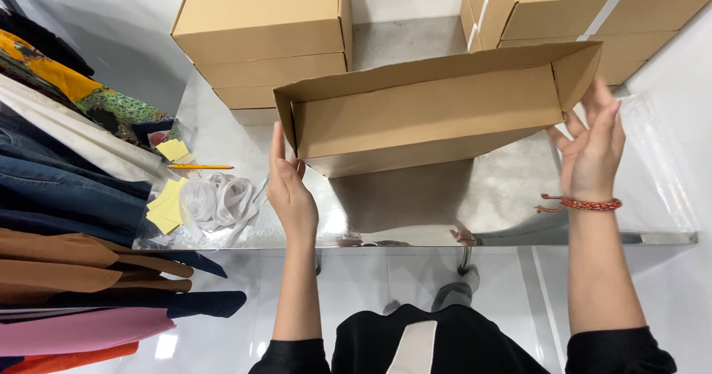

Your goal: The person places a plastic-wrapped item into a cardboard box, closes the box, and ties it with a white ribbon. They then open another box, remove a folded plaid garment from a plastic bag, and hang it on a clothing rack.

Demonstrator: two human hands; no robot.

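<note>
Cardboard box, plain brown and open, is held tipped above the shiny metal table, its open side facing the camera and its long axis running left to right, the right end a little higher and farther away. One long flap stands up along its far edge. The left hand presses flat against the box's left end, fingers straight and together, thumb along the near corner. The right hand is at the right end, fingers spread and extended, touching the end flap; whether the palm meets the cardboard cannot be told. A red braided bracelet circles the right wrist.

Behind the held box stand two stacks of closed brown cartons. The left stack shows three cartons, one upon another. The right stack shows at least two layers, with a white strip of tape crossing the top carton.

At the table's left end lie a clear bag of white ribbon coils, two pads of yellow sticky notes and one yellow pencil lying left to right. Folded garments are piled at the far left: denim, brown, pink, orange and a green-and-yellow print. A sheet of clear plastic lies on the table's right end.
</note>
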